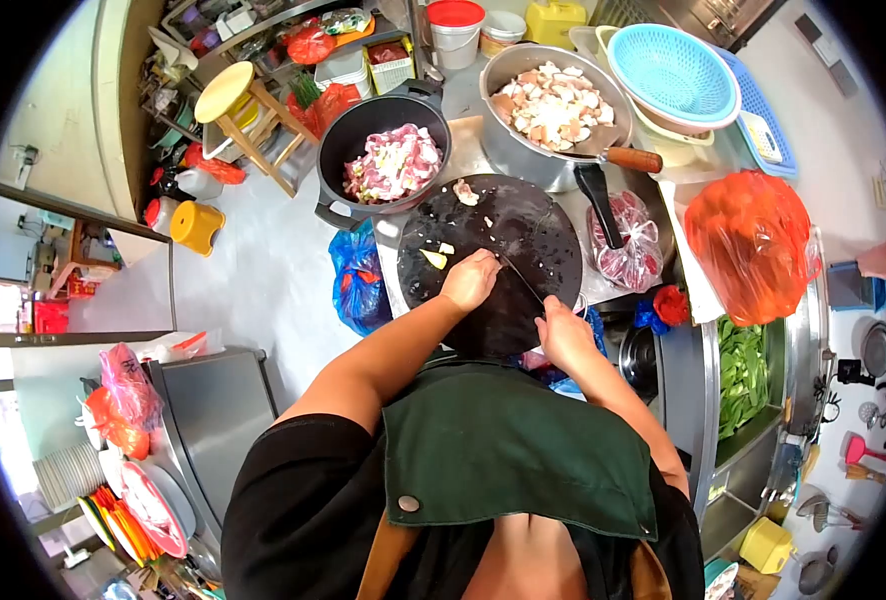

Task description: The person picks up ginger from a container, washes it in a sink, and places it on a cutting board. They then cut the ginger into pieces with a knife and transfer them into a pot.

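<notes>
A round dark chopping board (543, 225) lies in front of me. My right hand (566, 330) grips a knife (525, 282) whose thin blade points up and left over the board. At the blade's tip is my left hand (471, 280), its fingers bent and pressed together; what lies under them is hidden. Left of that hand sit a pale yellow-green piece (434, 259) and small whitish bits. Near the board's top edge is a scrap of meat (466, 192).
A black pot (330, 150) with sliced meat stands behind left. Behind right is a steel pot (503, 150) of chopped pieces, a cleaver (633, 159) across its rim. Bagged red items (627, 245) and an orange bag (753, 245) lie right, a blue bag (359, 280) left.
</notes>
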`<action>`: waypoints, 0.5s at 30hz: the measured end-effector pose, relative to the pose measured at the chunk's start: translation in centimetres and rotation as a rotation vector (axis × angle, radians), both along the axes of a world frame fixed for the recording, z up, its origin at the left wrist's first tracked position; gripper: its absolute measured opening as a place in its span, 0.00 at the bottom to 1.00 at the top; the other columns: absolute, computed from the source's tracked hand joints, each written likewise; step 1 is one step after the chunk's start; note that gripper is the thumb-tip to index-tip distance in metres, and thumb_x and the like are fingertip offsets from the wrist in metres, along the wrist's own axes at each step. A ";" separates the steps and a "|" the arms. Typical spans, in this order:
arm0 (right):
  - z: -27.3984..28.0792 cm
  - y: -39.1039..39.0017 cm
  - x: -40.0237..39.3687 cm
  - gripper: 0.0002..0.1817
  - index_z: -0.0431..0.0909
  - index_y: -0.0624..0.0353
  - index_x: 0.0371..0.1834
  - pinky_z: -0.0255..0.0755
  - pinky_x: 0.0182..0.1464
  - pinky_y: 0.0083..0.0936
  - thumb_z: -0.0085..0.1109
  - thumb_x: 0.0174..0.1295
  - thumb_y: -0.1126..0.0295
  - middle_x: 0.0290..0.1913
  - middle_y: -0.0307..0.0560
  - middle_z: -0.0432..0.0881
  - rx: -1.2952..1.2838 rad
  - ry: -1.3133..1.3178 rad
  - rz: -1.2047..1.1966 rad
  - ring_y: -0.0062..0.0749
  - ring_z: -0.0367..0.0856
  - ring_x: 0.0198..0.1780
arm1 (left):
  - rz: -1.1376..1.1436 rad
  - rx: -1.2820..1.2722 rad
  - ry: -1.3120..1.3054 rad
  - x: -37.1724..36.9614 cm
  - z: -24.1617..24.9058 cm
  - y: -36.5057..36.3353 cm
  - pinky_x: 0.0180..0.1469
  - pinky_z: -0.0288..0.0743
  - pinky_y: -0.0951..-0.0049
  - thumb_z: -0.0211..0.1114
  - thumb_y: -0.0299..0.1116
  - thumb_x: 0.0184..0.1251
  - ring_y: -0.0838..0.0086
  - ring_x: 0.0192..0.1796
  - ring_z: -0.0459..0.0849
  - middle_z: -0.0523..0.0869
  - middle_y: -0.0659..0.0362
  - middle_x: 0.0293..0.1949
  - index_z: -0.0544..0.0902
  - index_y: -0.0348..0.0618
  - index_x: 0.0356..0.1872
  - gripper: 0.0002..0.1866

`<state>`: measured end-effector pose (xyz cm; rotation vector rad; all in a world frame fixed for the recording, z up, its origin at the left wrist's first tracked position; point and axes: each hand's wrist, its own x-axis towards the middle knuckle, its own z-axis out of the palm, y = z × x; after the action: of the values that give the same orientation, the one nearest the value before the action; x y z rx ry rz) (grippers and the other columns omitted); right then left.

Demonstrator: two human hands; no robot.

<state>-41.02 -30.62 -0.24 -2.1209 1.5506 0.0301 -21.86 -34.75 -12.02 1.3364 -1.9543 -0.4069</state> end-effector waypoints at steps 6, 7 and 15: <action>-3.3 -1.2 1.7 0.10 0.64 0.64 0.36 0.72 0.38 0.46 0.50 0.59 0.68 0.35 0.65 0.77 -0.046 -0.031 -0.009 0.60 0.78 0.37 | -0.054 -0.017 0.020 0.4 0.0 -0.1 0.42 0.75 0.70 0.60 0.23 0.50 0.63 0.38 0.80 0.79 0.56 0.33 0.79 0.39 0.28 0.03; -3.4 -1.2 1.5 0.11 0.64 0.64 0.36 0.72 0.38 0.46 0.50 0.59 0.68 0.35 0.65 0.77 -0.041 -0.037 -0.023 0.60 0.78 0.37 | -0.058 -0.044 0.052 0.5 0.1 0.0 0.42 0.75 0.70 0.60 0.23 0.50 0.63 0.38 0.80 0.80 0.56 0.33 0.79 0.39 0.27 0.03; -3.6 -0.7 2.2 0.11 0.64 0.64 0.36 0.71 0.39 0.48 0.51 0.59 0.68 0.35 0.66 0.77 -0.011 -0.067 -0.044 0.61 0.78 0.36 | -0.052 -0.027 0.090 0.7 -0.5 -0.3 0.41 0.75 0.69 0.60 0.22 0.50 0.62 0.37 0.80 0.80 0.55 0.32 0.78 0.38 0.24 0.00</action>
<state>-38.83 -31.27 -3.84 -2.0743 1.5606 -0.0648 -21.18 -35.07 -12.55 1.2315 -1.9169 -0.4566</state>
